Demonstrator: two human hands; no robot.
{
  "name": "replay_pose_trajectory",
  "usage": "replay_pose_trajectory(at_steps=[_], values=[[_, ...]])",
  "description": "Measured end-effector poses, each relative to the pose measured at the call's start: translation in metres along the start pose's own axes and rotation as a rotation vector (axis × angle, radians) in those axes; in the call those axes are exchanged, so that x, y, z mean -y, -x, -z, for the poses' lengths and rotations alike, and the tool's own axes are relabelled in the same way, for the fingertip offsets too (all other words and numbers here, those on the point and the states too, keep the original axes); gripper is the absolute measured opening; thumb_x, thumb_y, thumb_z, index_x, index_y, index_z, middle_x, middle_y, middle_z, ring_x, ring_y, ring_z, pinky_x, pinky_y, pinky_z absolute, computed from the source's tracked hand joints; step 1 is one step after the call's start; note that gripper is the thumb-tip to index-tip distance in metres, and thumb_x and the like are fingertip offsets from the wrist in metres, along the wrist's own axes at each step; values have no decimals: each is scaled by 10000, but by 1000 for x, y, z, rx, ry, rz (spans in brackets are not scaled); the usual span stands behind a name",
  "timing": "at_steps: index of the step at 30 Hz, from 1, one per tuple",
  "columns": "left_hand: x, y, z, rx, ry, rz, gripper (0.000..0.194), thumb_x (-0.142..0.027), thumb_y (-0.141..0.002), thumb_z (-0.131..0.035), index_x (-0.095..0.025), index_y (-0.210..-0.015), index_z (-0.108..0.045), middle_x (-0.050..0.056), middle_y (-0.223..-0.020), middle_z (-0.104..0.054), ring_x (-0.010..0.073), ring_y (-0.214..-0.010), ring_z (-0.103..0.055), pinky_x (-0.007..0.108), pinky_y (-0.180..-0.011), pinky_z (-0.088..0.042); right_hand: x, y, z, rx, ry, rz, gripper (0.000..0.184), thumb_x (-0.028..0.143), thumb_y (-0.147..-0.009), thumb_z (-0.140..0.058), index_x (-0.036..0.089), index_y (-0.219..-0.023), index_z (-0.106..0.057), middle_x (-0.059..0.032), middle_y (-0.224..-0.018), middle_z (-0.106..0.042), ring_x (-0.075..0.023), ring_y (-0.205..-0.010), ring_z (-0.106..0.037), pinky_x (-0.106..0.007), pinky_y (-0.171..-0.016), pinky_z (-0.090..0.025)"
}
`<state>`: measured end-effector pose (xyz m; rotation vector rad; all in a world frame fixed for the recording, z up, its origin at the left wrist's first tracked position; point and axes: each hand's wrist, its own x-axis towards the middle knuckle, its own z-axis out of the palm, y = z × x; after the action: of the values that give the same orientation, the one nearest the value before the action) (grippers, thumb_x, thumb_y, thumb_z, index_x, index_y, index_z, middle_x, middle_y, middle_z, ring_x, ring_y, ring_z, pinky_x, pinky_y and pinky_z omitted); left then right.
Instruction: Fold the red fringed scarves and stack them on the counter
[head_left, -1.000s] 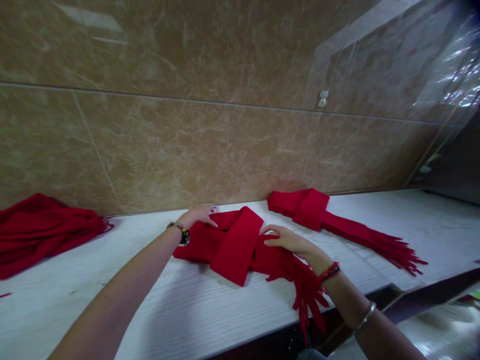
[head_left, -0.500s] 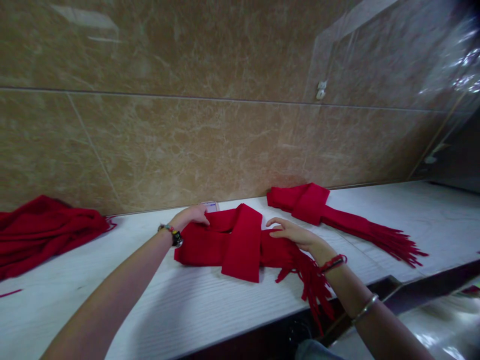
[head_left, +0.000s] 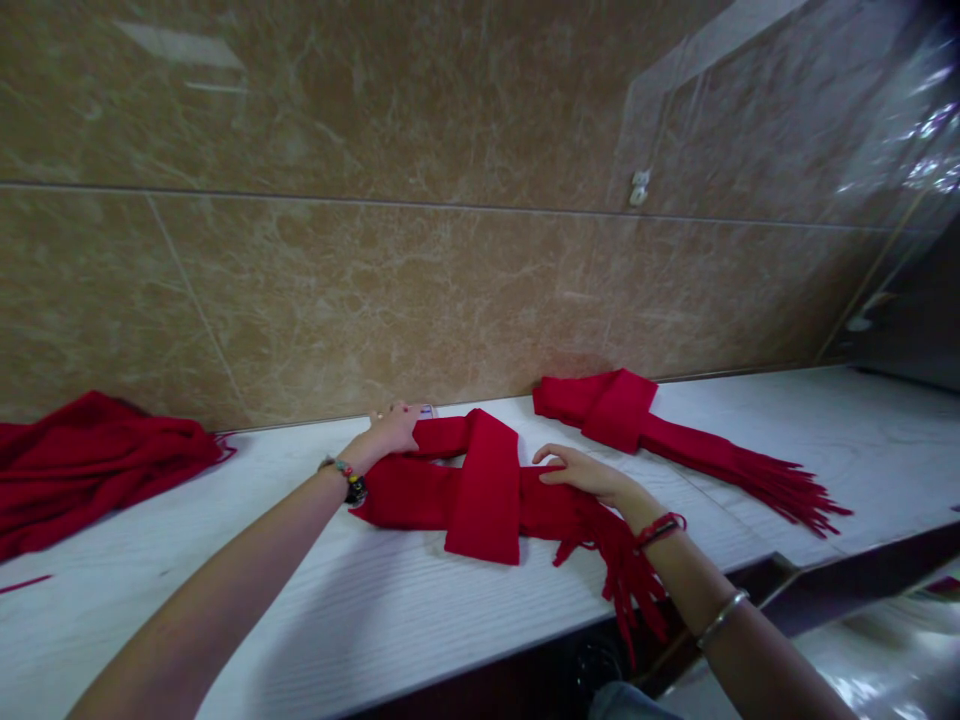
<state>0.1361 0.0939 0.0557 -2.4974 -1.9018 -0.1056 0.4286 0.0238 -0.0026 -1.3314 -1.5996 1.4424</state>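
Note:
A red fringed scarf (head_left: 487, 490) lies folded in front of me, with one band crossed over its middle and its tassels hanging over the counter's front edge. My left hand (head_left: 396, 430) grips the scarf at its far left fold; some of its fingertips are hidden. Over the scarf's right part rests my right hand (head_left: 589, 472), its fingers curved and apart, thumb against the cloth. Behind my left hand a phone (head_left: 427, 411) is partly covered.
A second red scarf (head_left: 622, 410), folded with its fringe spread out, lies at the right by the wall. Loose red cloth (head_left: 97, 460) is heaped at the left. A red strand (head_left: 26, 584) lies on the white counter (head_left: 390, 620). The marble wall (head_left: 390, 300) stands close behind.
My left hand has shifted slightly toward the wall, covering more of the phone. The gap between the scarf's back and front bands has widened. My right hand stays nearly in place.

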Motion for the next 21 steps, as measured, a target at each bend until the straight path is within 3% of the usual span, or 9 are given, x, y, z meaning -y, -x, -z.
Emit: replay_pose_trajectory(at_steps=[3, 5, 8, 13, 18, 21], values=[[-29, 24, -11, -55, 192, -119, 396, -366, -785, -475, -182, -1135, -498, 136, -1130, -544, 278, -1046, -497, 381, -862, -360, -5, -6, -5, -58, 106, -4, 326, 272, -596, -667, 190, -858, -490, 40, -610, -589, -119, -513, -545, -226, -474, -401], [-51, 44, -24, 4, 360, -146, 472, -436, -791, -461, -161, -1176, -463, 134, -1030, -608, 261, -931, -570, 338, -790, -407, -3, -6, -8, -79, 69, -1, 339, 277, -591, -666, 197, -863, -481, 39, -619, -597, -123, -520, -550, -238, -493, -412], [-70, 65, -40, 12, 434, -167, 662, -351, -701, -610, -187, -1288, -353, 128, -1122, -587, 266, -967, -571, 322, -802, -415, 9, 2, -9, -76, -66, 11, 371, 292, -580, -668, 208, -879, -466, 39, -637, -606, -132, -554, -568, -251, -523, -426], [-50, 60, -41, 10, 449, -121, 452, -163, -724, -564, -211, -1171, -520, 72, -1164, -582, 224, -1070, -528, 295, -898, -377, 22, 19, 10, -72, -183, 71, 342, 311, -575, -666, 218, -853, -491, 21, -716, -633, -147, -631, -590, -266, -583, -439], [-29, 58, -39, 90, 508, -154, 409, -234, -720, -588, -194, -1126, -571, 67, -1138, -599, 229, -1058, -529, 294, -894, -378, 10, 18, 25, -86, 248, 37, 183, 285, -557, -649, 170, -695, -612, 4, -649, -606, -171, -674, -554, -300, -664, -420], [-30, 67, -38, 135, 659, -88, 509, -234, -731, -566, -192, -1230, -473, 84, -1058, -626, 226, -963, -572, 304, -799, -428, 17, 23, 28, -101, 328, 149, 182, 303, -588, -645, 171, -713, -641, -13, -751, -625, -187, -785, -547, -308, -752, -402]])
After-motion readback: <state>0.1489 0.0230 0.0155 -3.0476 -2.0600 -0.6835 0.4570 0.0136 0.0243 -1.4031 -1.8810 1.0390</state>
